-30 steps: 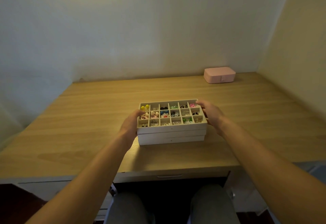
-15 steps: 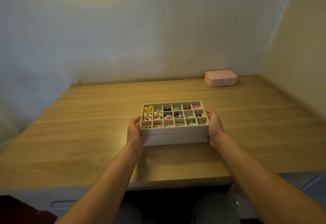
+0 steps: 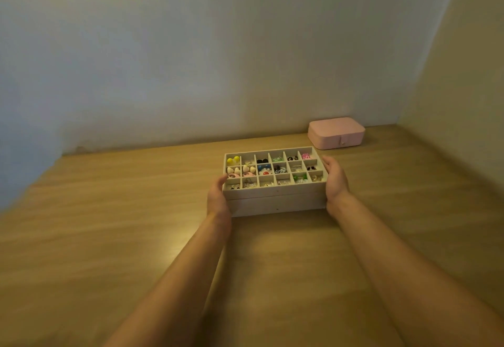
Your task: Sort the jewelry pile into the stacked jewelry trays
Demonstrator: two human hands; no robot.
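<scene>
The white stacked jewelry trays [image 3: 275,204] stand on the wooden table [image 3: 131,226], toward the back. The top tray [image 3: 275,190] is divided into small compartments that hold colourful earrings and small pieces [image 3: 263,169]. My left hand [image 3: 216,198] grips the stack's left end, thumb up at the top tray's rim. My right hand [image 3: 336,180] holds the right end, cupped along its side. The fingers of both hands are partly hidden behind the trays. No loose jewelry pile is in view.
A closed pink jewelry box [image 3: 336,132] sits at the back right near the wall corner. Walls bound the table at the back and on the right. Bare wood lies left of and in front of the trays.
The tray stack has moved away from me toward the back wall, held between both hands. My hands slid from the far corners to the near ends, and the view shifted forward.
</scene>
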